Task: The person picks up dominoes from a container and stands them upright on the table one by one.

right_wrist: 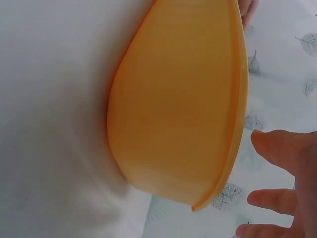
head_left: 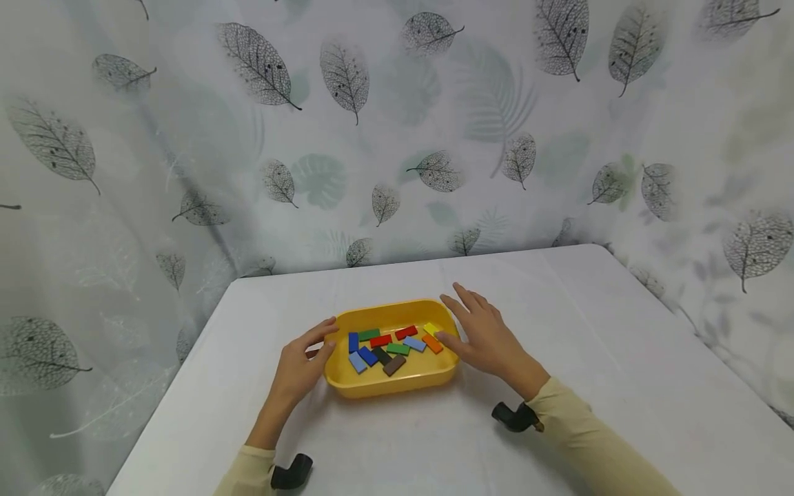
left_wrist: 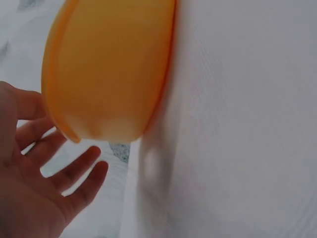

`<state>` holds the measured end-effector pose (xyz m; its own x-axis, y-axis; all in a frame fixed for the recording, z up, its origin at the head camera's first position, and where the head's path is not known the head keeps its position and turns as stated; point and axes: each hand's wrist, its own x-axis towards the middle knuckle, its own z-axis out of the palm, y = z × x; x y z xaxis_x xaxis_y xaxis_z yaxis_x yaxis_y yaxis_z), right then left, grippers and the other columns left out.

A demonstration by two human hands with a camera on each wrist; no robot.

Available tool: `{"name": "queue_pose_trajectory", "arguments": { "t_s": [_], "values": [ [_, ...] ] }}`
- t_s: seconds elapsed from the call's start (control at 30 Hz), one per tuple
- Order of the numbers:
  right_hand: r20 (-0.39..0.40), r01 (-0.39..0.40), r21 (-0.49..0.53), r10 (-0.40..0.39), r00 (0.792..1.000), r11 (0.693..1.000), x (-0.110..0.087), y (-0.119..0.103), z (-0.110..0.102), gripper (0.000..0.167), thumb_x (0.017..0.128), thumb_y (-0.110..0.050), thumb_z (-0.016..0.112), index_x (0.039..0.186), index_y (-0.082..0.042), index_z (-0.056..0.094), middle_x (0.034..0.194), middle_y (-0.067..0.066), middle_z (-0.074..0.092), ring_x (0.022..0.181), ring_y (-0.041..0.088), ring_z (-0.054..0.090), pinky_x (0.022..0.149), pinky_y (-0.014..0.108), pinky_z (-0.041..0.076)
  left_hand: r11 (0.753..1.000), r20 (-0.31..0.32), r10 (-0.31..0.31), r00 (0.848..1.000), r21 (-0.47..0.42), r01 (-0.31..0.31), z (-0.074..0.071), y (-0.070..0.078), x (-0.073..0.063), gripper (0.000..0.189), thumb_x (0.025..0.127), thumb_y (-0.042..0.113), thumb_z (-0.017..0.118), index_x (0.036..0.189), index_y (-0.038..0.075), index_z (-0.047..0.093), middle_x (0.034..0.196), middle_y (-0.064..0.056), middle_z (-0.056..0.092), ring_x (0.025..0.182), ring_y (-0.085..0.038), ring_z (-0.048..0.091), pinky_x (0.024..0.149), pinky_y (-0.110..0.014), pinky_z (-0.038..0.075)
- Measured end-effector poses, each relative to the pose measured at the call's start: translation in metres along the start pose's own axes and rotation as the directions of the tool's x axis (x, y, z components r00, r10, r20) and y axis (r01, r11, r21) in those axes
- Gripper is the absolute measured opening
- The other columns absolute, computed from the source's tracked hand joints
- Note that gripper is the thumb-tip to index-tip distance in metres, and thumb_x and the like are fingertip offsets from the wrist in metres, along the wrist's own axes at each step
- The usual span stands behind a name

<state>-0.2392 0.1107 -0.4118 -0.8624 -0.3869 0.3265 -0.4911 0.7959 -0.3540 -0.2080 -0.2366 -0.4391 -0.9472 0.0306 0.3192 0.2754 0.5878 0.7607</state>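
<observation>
A yellow tray (head_left: pixel 397 389) lies on the white table with several small coloured domino-like blocks (head_left: pixel 397 348) spread over its floor: blue, light blue, green, red, orange, yellow, brown and a very dark one. My left hand (head_left: pixel 300 365) is at the tray's left end, thumb and fingertips right at the rim, fingers spread. In the left wrist view the thumb and nearer fingers pass partly behind the yellow wall (left_wrist: pixel 109 74). My right hand (head_left: pixel 486 337) hovers at the tray's right end, fingers spread and nothing held; its thumb overlaps the rim near the yellow block (head_left: pixel 431 328).
The white table (head_left: pixel 397 448) stretches around the tray on all sides. A leaf-patterned curtain (head_left: pixel 384 138) hangs behind its back edge and along both sides. Black curved pieces (head_left: pixel 291 472) are worn at both wrists, over beige sleeves (head_left: pixel 595 434).
</observation>
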Motion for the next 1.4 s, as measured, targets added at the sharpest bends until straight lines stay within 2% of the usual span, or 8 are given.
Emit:
{"name": "queue_pose_trajectory", "arguments": {
  "t_s": [0.13, 0.3, 0.43, 0.63, 0.83, 1.1, 1.4],
  "values": [
    [0.014, 0.017, 0.024, -0.018, 1.000, 1.000, 0.001, -0.003, 0.006, 0.072, 0.095, -0.041, 0.075, 0.154, -0.009, 0.050, 0.165, 0.020, 0.031, 0.146, 0.046, 0.035, 0.117, 0.068, 0.027, 0.999, 0.011, -0.008, 1.000, -0.047, 0.009, 0.002, -0.011, -0.002, 0.029, 0.103, 0.010, 0.065, 0.132, 0.007, 0.071, 0.148, 0.001, 0.059, 0.132, -0.032, 0.057, 0.098, -0.047, 0.057],
    [-0.006, 0.079, 0.057, -0.079, 0.997, 0.995, 0.006, -0.008, 0.008, 0.070, 0.095, -0.039, 0.075, 0.152, -0.007, 0.051, 0.163, 0.019, 0.037, 0.144, 0.043, 0.038, 0.116, 0.067, 0.030, 0.998, 0.006, 0.031, 1.000, -0.050, -0.030, 0.005, -0.019, -0.003, 0.029, 0.104, 0.011, 0.065, 0.132, 0.007, 0.071, 0.149, 0.001, 0.058, 0.133, -0.033, 0.057, 0.095, -0.043, 0.059],
    [-0.023, 0.128, 0.082, -0.126, 0.992, 0.988, 0.010, -0.011, 0.009, 0.068, 0.096, -0.038, 0.074, 0.151, -0.005, 0.052, 0.160, 0.019, 0.041, 0.143, 0.041, 0.040, 0.116, 0.065, 0.032, 0.997, -0.005, 0.069, 0.998, -0.019, -0.069, 0.006, -0.019, 0.000, 0.031, 0.104, 0.010, 0.065, 0.134, 0.008, 0.070, 0.149, 0.000, 0.058, 0.132, -0.031, 0.058, 0.091, -0.040, 0.060],
    [-0.008, 0.163, 0.134, -0.164, 0.986, 0.977, 0.017, -0.017, 0.013, 0.066, 0.096, -0.033, 0.075, 0.150, -0.004, 0.052, 0.158, 0.019, 0.043, 0.142, 0.039, 0.041, 0.115, 0.064, 0.035, 0.994, -0.023, 0.111, 0.994, 0.013, -0.110, 0.008, -0.016, 0.007, 0.032, 0.101, 0.001, 0.063, 0.132, 0.007, 0.071, 0.144, -0.001, 0.063, 0.126, -0.030, 0.062, 0.085, -0.036, 0.061],
    [0.023, 0.158, 0.176, -0.165, 0.986, 0.972, 0.020, -0.023, 0.020, 0.064, 0.097, -0.030, 0.074, 0.151, -0.004, 0.051, 0.159, 0.018, 0.043, 0.144, 0.037, 0.040, 0.115, 0.062, 0.036, 0.996, -0.033, 0.094, 0.995, -0.002, -0.094, 0.009, -0.018, 0.007, 0.032, 0.100, -0.001, 0.063, 0.129, 0.008, 0.073, 0.140, 0.000, 0.065, 0.119, -0.029, 0.065, 0.083, -0.028, 0.060],
    [0.018, 0.164, 0.201, -0.171, 0.985, 0.966, 0.021, -0.026, 0.031, 0.062, 0.097, -0.026, 0.075, 0.150, -0.003, 0.052, 0.156, 0.017, 0.047, 0.143, 0.036, 0.043, 0.109, 0.057, 0.046, 0.994, -0.023, 0.101, 0.995, -0.031, -0.102, 0.010, -0.022, 0.005, 0.031, 0.102, 0.002, 0.062, 0.131, 0.009, 0.072, 0.143, 0.001, 0.063, 0.124, -0.028, 0.062, 0.081, -0.027, 0.060],
    [0.025, 0.130, 0.185, -0.137, 0.990, 0.974, 0.024, -0.028, 0.032, 0.059, 0.095, -0.025, 0.077, 0.146, -0.004, 0.056, 0.151, 0.016, 0.051, 0.139, 0.034, 0.047, 0.108, 0.054, 0.048, 0.991, -0.011, 0.096, 0.995, -0.090, -0.097, 0.013, -0.029, 0.005, 0.029, 0.106, 0.007, 0.060, 0.133, 0.010, 0.071, 0.148, 0.000, 0.059, 0.130, -0.029, 0.059, 0.086, -0.026, 0.058]
  ]
}}
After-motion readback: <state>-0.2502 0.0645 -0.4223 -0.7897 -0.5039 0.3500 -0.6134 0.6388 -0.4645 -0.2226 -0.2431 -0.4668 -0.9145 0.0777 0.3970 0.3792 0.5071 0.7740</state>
